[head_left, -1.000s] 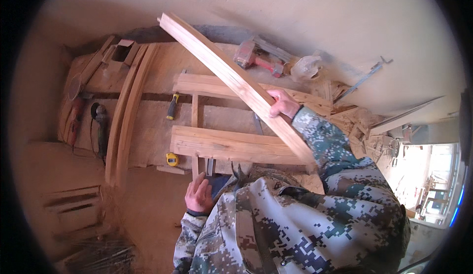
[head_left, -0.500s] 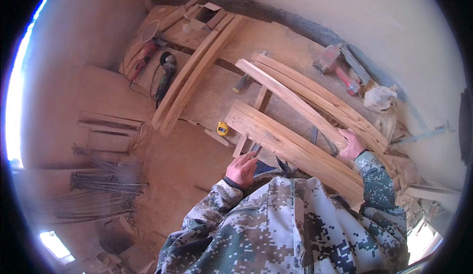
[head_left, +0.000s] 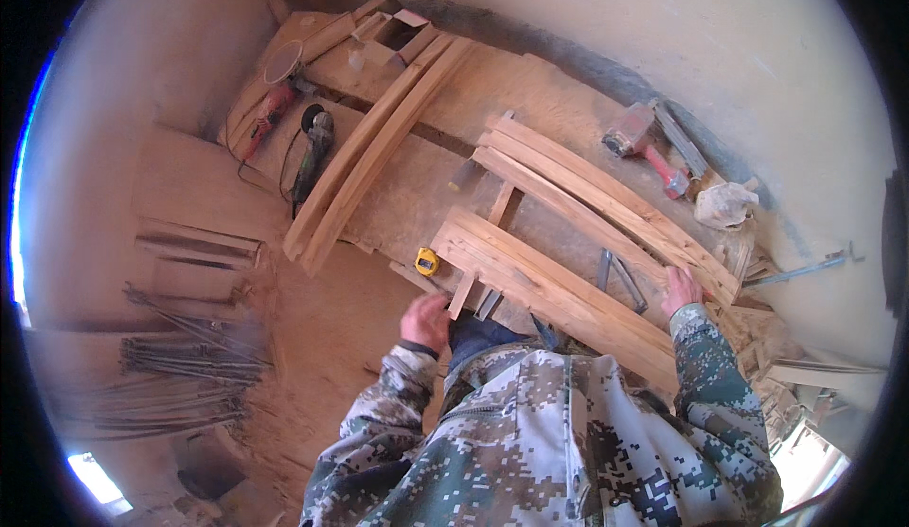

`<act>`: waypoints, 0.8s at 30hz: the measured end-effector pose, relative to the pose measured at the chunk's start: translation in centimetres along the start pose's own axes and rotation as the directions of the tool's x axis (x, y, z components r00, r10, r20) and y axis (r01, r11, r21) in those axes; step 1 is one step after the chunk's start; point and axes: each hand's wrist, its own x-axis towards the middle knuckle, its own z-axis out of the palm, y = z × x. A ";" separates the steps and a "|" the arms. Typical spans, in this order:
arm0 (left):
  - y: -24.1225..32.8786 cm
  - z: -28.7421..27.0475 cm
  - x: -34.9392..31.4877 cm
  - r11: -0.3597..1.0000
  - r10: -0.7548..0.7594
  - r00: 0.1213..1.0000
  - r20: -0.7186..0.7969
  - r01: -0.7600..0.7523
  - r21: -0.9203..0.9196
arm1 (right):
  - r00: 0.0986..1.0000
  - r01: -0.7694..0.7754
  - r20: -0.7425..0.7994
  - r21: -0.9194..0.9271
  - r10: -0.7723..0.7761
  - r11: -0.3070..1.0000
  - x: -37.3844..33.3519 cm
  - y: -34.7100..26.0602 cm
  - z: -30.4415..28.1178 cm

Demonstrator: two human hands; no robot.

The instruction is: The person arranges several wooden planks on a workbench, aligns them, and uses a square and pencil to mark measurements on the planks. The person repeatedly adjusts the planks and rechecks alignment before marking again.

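My right hand [head_left: 681,291] is closed on the near right end of a long, slightly curved wooden strip [head_left: 568,207]. That strip lies on the workbench beside other curved wooden strips [head_left: 620,200]. My left hand [head_left: 426,322], blurred, hovers just off the bench's near edge; its fingers cannot be made out clearly. Beside it, a short flat metal piece [head_left: 488,304] lies at the edge, next to a crosswise wooden batten [head_left: 462,295]. A thick stack of pale wooden boards [head_left: 559,285] lies between my hands, close to my body.
A yellow tape measure [head_left: 427,261] lies left of the boards. Two long curved beams [head_left: 379,153] cross the bench, with angle grinders [head_left: 314,153] beyond them. A red-handled power tool [head_left: 649,148] and a plastic bag [head_left: 726,205] stand far right. A metal square [head_left: 620,281] lies between the pieces.
The wooden strip has come down and over against the other curved strips, my right hand still at its end. My left hand has moved left, away from the short metal piece.
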 end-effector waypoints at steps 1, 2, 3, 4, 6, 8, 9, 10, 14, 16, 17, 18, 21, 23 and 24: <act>-2.7 0.3 0.6 0.996 -0.050 0.992 -0.112 0.041 -0.079 | 0.999 -0.049 -0.015 0.005 0.049 0.999 -0.1 -0.5 -0.1; -5.8 0.0 1.4 0.952 -0.252 0.962 -0.110 0.225 -0.208 | 0.995 -0.093 -0.039 0.013 0.094 0.996 -0.3 -1.1 -0.4; -9.1 -0.5 2.5 0.860 -0.420 0.899 -0.123 0.352 -0.369 | 0.988 -0.141 -0.063 0.021 0.142 0.990 -0.5 -1.7 -0.4; -12.3 -1.3 3.8 0.713 -0.524 0.836 -0.163 0.326 -0.621 | 0.978 -0.149 -0.146 0.000 0.147 0.989 -0.8 -2.2 -0.4; -18.7 -3.4 6.1 0.772 -0.579 0.758 -0.300 0.391 -0.502 | 0.971 -0.160 -0.178 0.004 0.158 0.987 -1.9 -3.5 -0.5; -23.4 -5.9 8.2 0.783 -0.382 0.840 -0.385 0.516 0.348 | 0.967 -0.179 -0.187 -0.008 0.175 0.984 -3.0 -5.1 -0.8; -25.4 -7.3 9.3 0.759 -0.459 0.810 -0.364 0.571 0.313 | 0.963 -0.190 -0.197 -0.024 0.182 0.981 -3.7 -6.2 -1.0; -26.8 -8.4 10.4 0.753 -0.497 0.792 -0.354 0.597 0.277 | 0.958 -0.190 -0.225 -0.031 0.179 0.981 -4.4 -7.4 -1.3; -30.4 -13.2 11.2 0.736 -0.615 0.776 -0.141 0.629 0.250 | 0.960 -0.193 -0.176 0.137 0.216 0.972 -8.0 -13.9 -2.5; -31.4 -14.7 11.0 0.703 -0.702 0.711 0.040 0.701 -0.124 | 0.963 -0.177 -0.173 0.174 0.207 0.969 -9.3 -17.8 -2.3; -31.9 -15.2 10.5 0.698 -0.709 0.702 0.068 0.712 -0.077 | 0.965 -0.192 -0.142 0.194 0.221 0.962 -10.4 -20.3 -1.8; -32.0 -16.3 8.8 0.785 -0.619 0.782 0.071 0.611 0.107 | 0.967 -0.160 -0.159 0.227 0.198 0.961 -11.1 -22.6 -1.2; -31.7 -17.7 5.8 0.853 -0.518 0.838 0.171 0.489 0.183 | 0.976 0.009 -0.210 0.281 0.053 0.960 -10.9 -28.7 0.3; -30.4 -17.9 3.8 0.870 -0.481 0.846 0.231 0.493 0.002 | 0.978 0.076 -0.209 0.313 -0.009 0.947 -9.2 -32.1 0.4; -29.5 -17.8 2.9 0.799 -0.475 0.828 0.299 0.548 -0.247 | 0.980 0.076 -0.196 0.334 -0.010 0.940 -8.2 -33.8 0.3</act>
